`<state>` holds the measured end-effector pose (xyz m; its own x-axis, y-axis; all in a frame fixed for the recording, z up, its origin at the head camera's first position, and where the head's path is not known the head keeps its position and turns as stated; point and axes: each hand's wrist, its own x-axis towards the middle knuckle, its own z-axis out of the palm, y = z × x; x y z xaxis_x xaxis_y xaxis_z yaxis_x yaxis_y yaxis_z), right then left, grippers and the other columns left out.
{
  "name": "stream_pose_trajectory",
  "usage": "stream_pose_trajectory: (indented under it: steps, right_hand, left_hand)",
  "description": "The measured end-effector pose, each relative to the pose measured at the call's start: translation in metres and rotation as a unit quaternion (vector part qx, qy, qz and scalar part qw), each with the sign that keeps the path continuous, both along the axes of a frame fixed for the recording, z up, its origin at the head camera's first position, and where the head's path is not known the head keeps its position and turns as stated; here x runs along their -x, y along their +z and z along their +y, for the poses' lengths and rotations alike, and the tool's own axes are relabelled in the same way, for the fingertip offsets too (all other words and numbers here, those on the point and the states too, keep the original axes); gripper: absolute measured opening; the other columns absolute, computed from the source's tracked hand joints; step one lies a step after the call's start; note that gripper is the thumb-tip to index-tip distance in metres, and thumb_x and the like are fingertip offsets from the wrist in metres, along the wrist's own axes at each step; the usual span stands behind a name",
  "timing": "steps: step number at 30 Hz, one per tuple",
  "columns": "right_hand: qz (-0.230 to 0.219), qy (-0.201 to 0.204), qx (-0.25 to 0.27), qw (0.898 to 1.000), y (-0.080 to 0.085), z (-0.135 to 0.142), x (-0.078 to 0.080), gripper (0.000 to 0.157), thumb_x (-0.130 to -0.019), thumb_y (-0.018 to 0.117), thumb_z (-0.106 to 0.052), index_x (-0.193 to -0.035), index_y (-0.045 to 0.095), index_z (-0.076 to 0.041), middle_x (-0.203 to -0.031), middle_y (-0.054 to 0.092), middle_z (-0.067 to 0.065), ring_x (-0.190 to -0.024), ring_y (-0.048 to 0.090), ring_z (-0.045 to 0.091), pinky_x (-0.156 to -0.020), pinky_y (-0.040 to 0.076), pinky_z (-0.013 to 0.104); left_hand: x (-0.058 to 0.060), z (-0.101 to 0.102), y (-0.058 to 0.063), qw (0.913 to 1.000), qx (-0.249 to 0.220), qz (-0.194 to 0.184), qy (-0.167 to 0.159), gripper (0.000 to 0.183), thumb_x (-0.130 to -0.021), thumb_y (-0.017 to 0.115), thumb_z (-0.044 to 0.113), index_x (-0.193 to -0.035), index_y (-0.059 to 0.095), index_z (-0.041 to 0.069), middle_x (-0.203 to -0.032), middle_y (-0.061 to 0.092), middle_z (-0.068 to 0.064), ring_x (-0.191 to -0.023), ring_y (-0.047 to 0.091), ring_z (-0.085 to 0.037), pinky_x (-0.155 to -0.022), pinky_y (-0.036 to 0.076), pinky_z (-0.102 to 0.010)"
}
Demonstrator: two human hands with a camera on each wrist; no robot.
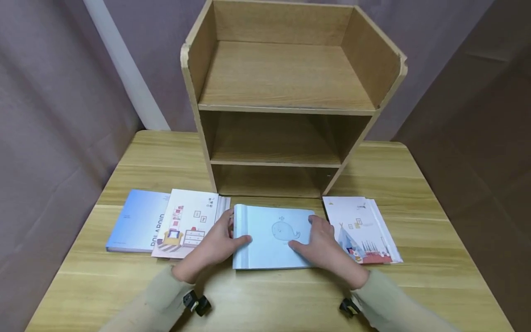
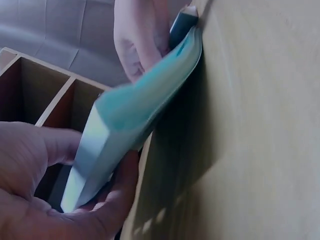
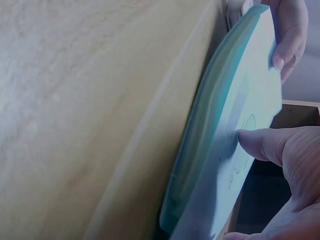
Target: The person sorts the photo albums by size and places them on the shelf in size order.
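Both hands hold a light-blue photo album (image 1: 261,256) with a whale drawn on its cover, a little above the table in front of the shelf. At the album's spine, my left hand (image 1: 218,239) has its thumb on the cover and its fingers underneath. My right hand (image 1: 322,242) grips the opposite end, thumb on the cover beside the whale. The left wrist view shows the album's spine (image 2: 90,155) between thumb and fingers, and greenish page edges. In the right wrist view the cover (image 3: 215,165) tilts, with the fingers behind it mostly hidden.
A wooden shelf (image 1: 286,76) with three levels stands at the back. Left of the hands, a white album (image 1: 188,214) with a furniture drawing overlaps a blue one (image 1: 138,221) lettered POLAROID. Another white album (image 1: 346,214), showing a tent, lies on the right. Curtains border the table.
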<state>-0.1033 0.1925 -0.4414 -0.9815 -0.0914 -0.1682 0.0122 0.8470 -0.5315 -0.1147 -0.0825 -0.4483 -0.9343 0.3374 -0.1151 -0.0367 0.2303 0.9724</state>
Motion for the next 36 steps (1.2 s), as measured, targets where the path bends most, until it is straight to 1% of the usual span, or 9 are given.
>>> stream_pose_trajectory:
  steps: [4,6,10,14,18,23,26,29,36]
  right_hand:
    - [-0.001,-0.001,0.005,1.000,-0.001,-0.002,-0.001,0.097,-0.082,0.075,-0.041,-0.143,0.023,0.013,-0.141,0.028,0.036,-0.131,0.023,0.050,-0.107,0.024,0.060]
    - [-0.005,-0.004,0.008,1.000,-0.001,0.000,-0.001,0.101,-0.082,0.074,-0.043,-0.146,0.019,0.011,-0.144,0.025,0.035,-0.133,0.021,0.049,-0.108,0.023,0.060]
    - [-0.011,-0.013,0.035,0.999,0.005,0.005,-0.002,0.105,-0.083,0.073,-0.047,-0.149,0.012,0.007,-0.148,0.021,0.033,-0.136,0.022,0.045,-0.109,0.025,0.058]
    - [-0.017,-0.024,0.092,0.995,0.013,0.010,0.000,0.109,-0.083,0.070,-0.053,-0.152,0.003,-0.001,-0.143,0.035,0.029,-0.130,0.040,0.040,-0.101,0.038,0.054]
    - [-0.015,-0.033,0.147,0.988,0.015,0.014,0.002,0.111,-0.082,0.069,-0.058,-0.153,0.000,-0.008,-0.126,0.053,0.021,-0.110,0.057,0.031,-0.087,0.050,0.045]
    - [0.001,-0.033,0.199,0.980,0.017,0.015,0.003,0.100,-0.084,0.068,-0.055,-0.150,0.013,-0.005,-0.108,0.062,0.013,-0.092,0.057,0.022,-0.076,0.051,0.034]
    - [0.004,-0.030,0.250,0.968,0.017,0.014,0.002,0.085,-0.087,0.067,-0.050,-0.144,0.024,-0.004,-0.112,0.062,0.013,-0.094,0.061,0.021,-0.077,0.053,0.031]
    - [0.015,-0.015,0.316,0.949,0.018,0.014,0.000,0.070,-0.090,0.067,-0.041,-0.138,0.032,-0.005,-0.119,0.061,0.016,-0.097,0.065,0.023,-0.078,0.055,0.031]
    - [0.085,0.020,0.395,0.915,0.021,0.015,-0.002,0.041,-0.095,0.063,-0.019,-0.131,0.046,-0.006,-0.113,0.066,0.013,-0.094,0.068,0.023,-0.076,0.056,0.036]
  left_hand:
    - [-0.005,0.005,-0.004,0.9983,-0.051,0.004,0.029,0.070,-0.087,0.063,-0.007,-0.145,0.022,-0.003,-0.125,0.056,-0.023,-0.095,0.064,-0.029,-0.075,0.056,-0.036]
    - [-0.008,0.008,-0.005,0.9963,-0.069,0.007,0.050,0.066,-0.088,0.059,-0.010,-0.144,0.024,-0.004,-0.128,0.054,-0.023,-0.103,0.061,-0.030,-0.083,0.054,-0.036]
    - [-0.014,0.010,-0.002,0.9899,-0.106,0.029,0.090,0.060,-0.088,0.055,-0.014,-0.141,0.033,-0.001,-0.133,0.052,-0.019,-0.110,0.057,-0.029,-0.089,0.051,-0.035]
    - [-0.017,0.008,0.008,0.9804,-0.151,0.080,0.097,0.060,-0.087,0.054,-0.017,-0.141,0.037,0.004,-0.136,0.051,-0.013,-0.112,0.055,-0.029,-0.089,0.051,-0.035]
    - [-0.019,0.003,0.022,0.9727,-0.176,0.127,0.082,0.062,-0.089,0.054,-0.015,-0.143,0.036,0.010,-0.139,0.049,-0.010,-0.117,0.052,-0.027,-0.091,0.051,-0.036]
    - [-0.018,-0.004,0.033,0.9627,-0.203,0.156,0.086,0.062,-0.092,0.053,-0.013,-0.145,0.033,0.011,-0.141,0.046,-0.010,-0.116,0.052,-0.027,-0.086,0.054,-0.040]
    - [-0.016,-0.007,0.037,0.9567,-0.221,0.166,0.092,0.062,-0.092,0.052,-0.013,-0.146,0.032,0.010,-0.142,0.044,-0.011,-0.115,0.053,-0.029,-0.082,0.055,-0.042]
    - [-0.015,-0.008,0.041,0.9532,-0.238,0.162,0.093,0.062,-0.093,0.051,-0.012,-0.148,0.030,0.010,-0.147,0.040,-0.008,-0.118,0.052,-0.029,-0.082,0.054,-0.042]
    - [-0.014,-0.006,0.046,0.9523,-0.256,0.136,0.095,0.062,-0.095,0.051,-0.008,-0.149,0.030,0.013,-0.149,0.039,-0.005,-0.120,0.052,-0.028,-0.083,0.053,-0.042]
